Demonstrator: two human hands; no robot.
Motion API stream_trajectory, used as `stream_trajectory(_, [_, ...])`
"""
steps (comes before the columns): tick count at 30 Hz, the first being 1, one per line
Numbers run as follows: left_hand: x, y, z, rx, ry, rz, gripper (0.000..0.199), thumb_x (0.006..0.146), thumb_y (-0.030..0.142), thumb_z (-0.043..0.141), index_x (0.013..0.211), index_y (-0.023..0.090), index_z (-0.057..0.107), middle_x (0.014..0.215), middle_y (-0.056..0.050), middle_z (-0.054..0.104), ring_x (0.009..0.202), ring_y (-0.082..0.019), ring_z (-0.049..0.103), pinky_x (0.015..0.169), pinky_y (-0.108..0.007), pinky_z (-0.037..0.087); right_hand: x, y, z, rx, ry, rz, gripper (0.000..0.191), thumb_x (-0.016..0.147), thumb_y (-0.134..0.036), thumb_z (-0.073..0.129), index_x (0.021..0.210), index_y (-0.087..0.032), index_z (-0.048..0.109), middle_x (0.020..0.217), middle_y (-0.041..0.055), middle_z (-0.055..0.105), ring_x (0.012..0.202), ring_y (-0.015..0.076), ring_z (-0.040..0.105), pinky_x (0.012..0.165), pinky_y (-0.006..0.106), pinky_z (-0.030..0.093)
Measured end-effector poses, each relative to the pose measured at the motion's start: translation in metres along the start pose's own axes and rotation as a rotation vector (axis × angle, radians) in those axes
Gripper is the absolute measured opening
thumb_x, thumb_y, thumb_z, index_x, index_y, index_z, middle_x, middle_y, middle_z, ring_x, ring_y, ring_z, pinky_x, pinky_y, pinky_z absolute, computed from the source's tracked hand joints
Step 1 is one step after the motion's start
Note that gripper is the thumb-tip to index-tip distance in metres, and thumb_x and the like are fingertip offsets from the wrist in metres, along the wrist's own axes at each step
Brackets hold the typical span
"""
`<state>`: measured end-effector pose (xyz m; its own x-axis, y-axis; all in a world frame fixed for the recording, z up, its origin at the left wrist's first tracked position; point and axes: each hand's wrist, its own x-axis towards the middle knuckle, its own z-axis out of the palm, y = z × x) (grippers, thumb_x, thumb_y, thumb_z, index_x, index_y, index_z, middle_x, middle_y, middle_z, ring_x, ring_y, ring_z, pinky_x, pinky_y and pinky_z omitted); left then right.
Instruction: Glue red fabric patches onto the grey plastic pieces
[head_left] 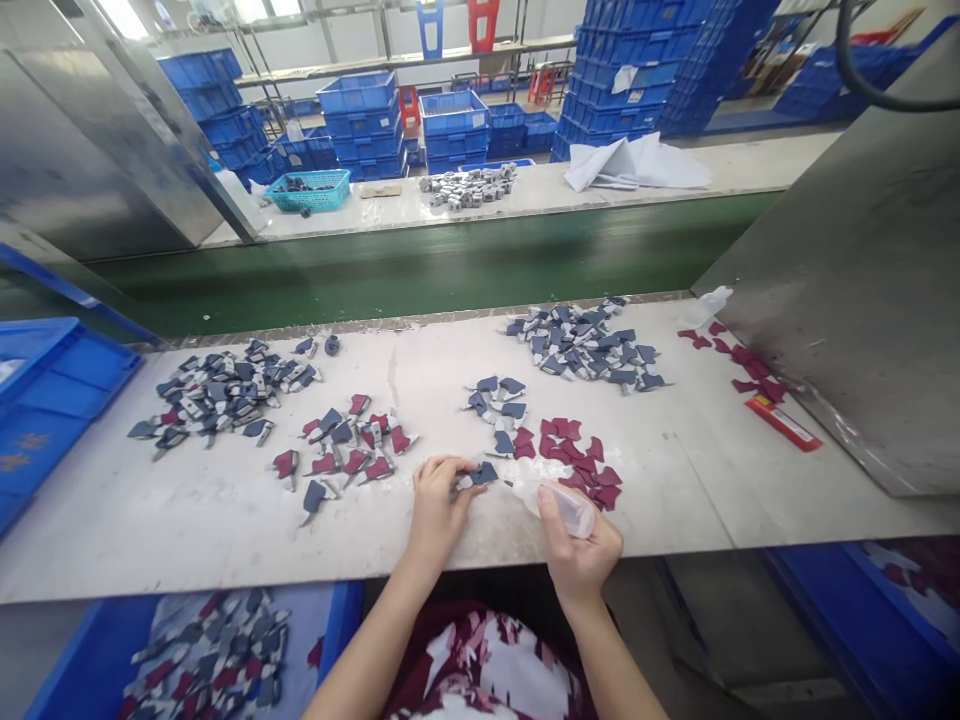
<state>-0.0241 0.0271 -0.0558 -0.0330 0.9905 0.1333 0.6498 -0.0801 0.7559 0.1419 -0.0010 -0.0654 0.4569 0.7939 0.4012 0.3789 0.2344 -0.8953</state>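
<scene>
1. A scuffed white workbench stretches across the view.
2. Grey-and-white cut pieces lie in loose piles.
3. Maroon cut pieces sit heaped right of centre.
4. A red packet lies near the right end.

We look from head height, forward and down over the white workbench at the left hand and right hand close below, and beyond across a green conveyor belt to stacked blue crates.
</scene>
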Motion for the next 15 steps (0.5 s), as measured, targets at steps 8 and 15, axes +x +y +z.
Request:
stream_trajectory(8, [-0.001,0.001,0.001,-0.006,0.003,0.001,0.017,0.078,0.013,0.076,0.090,0.022,0.068,0.095,-0.003,0.075,0.097,-0.025,0.065,0.090,-0.041,0.045,-0.005,-0.007,0.010,0.014,-0.044,0.097,0.031,0.081,-0.045,0.072,0.080,-0.014,0.075,0.072,0.0079,0.074,0.059,0.0208,0.069,0.055,0.028,0.055])
stream_trajectory(15, [0.000,0.001,0.001,-0.018,-0.005,-0.004,0.016,0.079,0.013,0.075,0.090,0.022,0.068,0.095,-0.004,0.074,0.098,-0.026,0.065,0.091,-0.042,0.045,-0.001,-0.010,0.013,0.014,-0.074,0.102,0.028,0.081,-0.043,0.072,0.079,-0.015,0.077,0.074,0.0083,0.076,0.063,0.0227,0.072,0.058,0.029,0.058])
